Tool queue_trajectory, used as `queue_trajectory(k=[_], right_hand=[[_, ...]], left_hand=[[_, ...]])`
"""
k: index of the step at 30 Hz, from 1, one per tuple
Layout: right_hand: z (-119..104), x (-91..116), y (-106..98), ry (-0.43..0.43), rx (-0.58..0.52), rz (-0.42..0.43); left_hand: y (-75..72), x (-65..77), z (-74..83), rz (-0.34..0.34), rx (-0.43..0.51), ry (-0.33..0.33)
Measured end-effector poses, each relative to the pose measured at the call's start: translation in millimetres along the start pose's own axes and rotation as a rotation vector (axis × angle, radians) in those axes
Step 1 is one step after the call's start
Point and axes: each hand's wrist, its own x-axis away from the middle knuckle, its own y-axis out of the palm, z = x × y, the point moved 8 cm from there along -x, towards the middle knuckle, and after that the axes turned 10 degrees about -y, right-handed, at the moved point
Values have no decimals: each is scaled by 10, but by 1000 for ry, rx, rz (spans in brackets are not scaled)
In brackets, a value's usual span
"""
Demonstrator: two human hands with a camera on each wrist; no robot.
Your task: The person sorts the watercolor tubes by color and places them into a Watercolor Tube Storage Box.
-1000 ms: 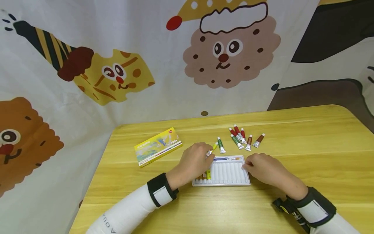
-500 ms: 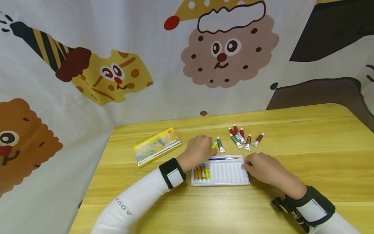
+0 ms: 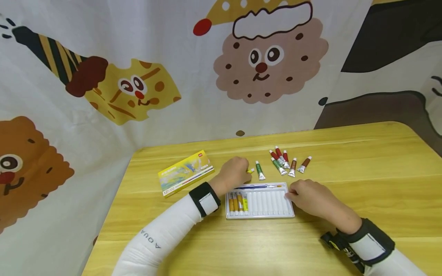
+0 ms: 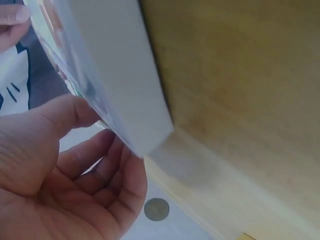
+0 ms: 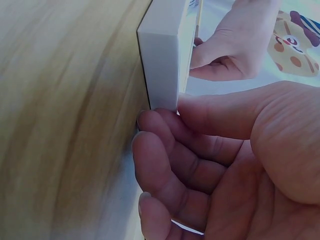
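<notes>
Tray (image 3: 260,217) about a third filled, yellow tube (image 3: 251,170) at the left hand (image 3: 233,172)

The tray lies flat on the table (image 3: 221,245), between the two hands. Four tubes (image 3: 236,203) sit side by side in its leftmost slots, and the brush (image 3: 255,187) lies in the long channel along the far side. That much looks done. The remaining slots (image 3: 269,203), to the right of the tubes, are bare, so well over half the row appears left to fill.

The left hand is over the tray's far left corner, fingers curled in towards the thumb. The yellow tube's capped end pokes out past the fingertips; it seems pinched there, though the fingers hide the rest and I cannot tell whether it is off the table.

The right hand (image 3: 308,194) grips the tray's right end, thumb against the upper edge and curled fingers at the side.

Just beyond the tray stands apart a green tube (image 3: 260,171), lying on the table. Farther right lie three red tubes (image 3: 286,159), another green one (image 3: 279,166) and two brown tubes (image 3: 293,167), all loose. The box (image 3: 186,173) is left of the tray, well apart from these.
</notes>
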Motion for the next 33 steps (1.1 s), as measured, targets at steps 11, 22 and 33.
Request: queue_trajectory(k=[11, 22, 33], right_hand=[[22, 9, 2, 18, -14, -7], [14, -1, 5, 26, -11, -7], [5, 3, 1, 10, -7, 6]], left_hand=[[-286, 118, -121, 86, 167, 59], [-427, 526, -116, 230, 222, 287], [-300, 849, 59, 249, 104, 594]])
